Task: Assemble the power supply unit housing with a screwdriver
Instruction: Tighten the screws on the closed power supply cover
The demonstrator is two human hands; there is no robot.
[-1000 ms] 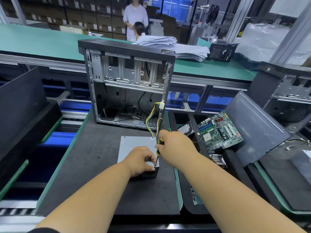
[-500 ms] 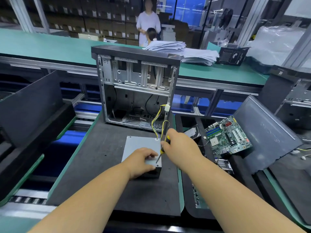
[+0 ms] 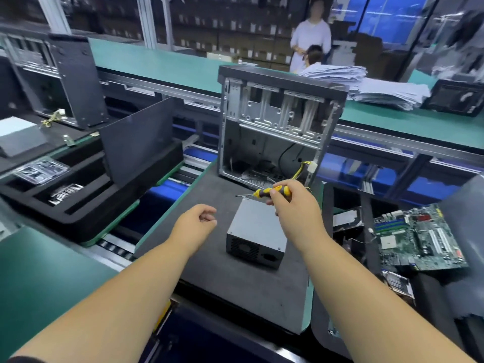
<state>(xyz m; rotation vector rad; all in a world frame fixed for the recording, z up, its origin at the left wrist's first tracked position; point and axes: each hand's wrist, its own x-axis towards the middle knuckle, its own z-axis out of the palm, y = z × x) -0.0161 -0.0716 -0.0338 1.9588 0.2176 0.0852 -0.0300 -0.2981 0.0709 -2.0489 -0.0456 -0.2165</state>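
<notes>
Fingers (image 3: 279,196) of the right hand grip the screwdriver (image 3: 272,191) level above the power supply unit (image 3: 258,231), the left hand (image 3: 196,224) loosely curled, empty, just left; the housing looks closed, though seated screws can't be made out.

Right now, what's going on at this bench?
A person is working on a power supply that sits on a dark mat in front of an open computer case. The right hand holds a yellow screwdriver above the supply, tip pointing left. The left hand hovers beside it, loosely curled and holding nothing. Neither touches the supply.
</notes>
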